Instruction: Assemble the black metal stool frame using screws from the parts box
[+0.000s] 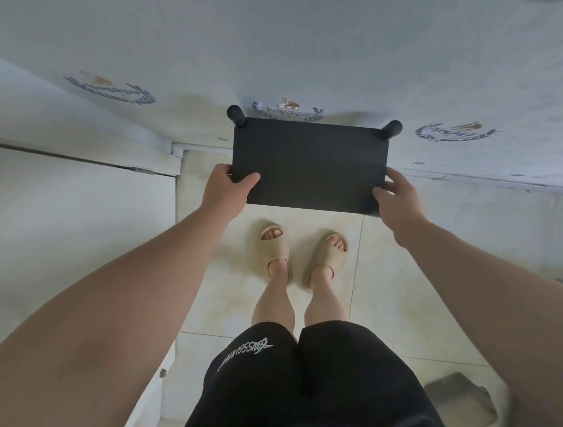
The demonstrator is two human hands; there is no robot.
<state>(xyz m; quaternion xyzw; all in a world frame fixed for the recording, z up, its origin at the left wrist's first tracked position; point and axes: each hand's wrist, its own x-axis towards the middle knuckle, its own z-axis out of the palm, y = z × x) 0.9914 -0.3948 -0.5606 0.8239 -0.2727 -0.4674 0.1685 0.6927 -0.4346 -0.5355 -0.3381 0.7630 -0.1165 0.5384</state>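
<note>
A black metal stool (309, 164) is held in front of me, its flat rectangular top facing the camera. Two black round legs stick out behind its far corners, one at the left (236, 115) and one at the right (391, 129). My left hand (227, 191) grips the near left corner with the thumb on top. My right hand (400, 200) grips the near right corner the same way. The stool's far part hangs over a surface covered with a pale blue cloth (282, 50). No screws or parts box are in view.
The cloth bears dark blue wreath emblems (112, 90). A white cabinet or door panel (75, 209) stands at the left. Below lie beige floor tiles (230, 302), my feet in beige slippers (304, 257) and black shorts. A grey object (459, 408) lies on the floor at lower right.
</note>
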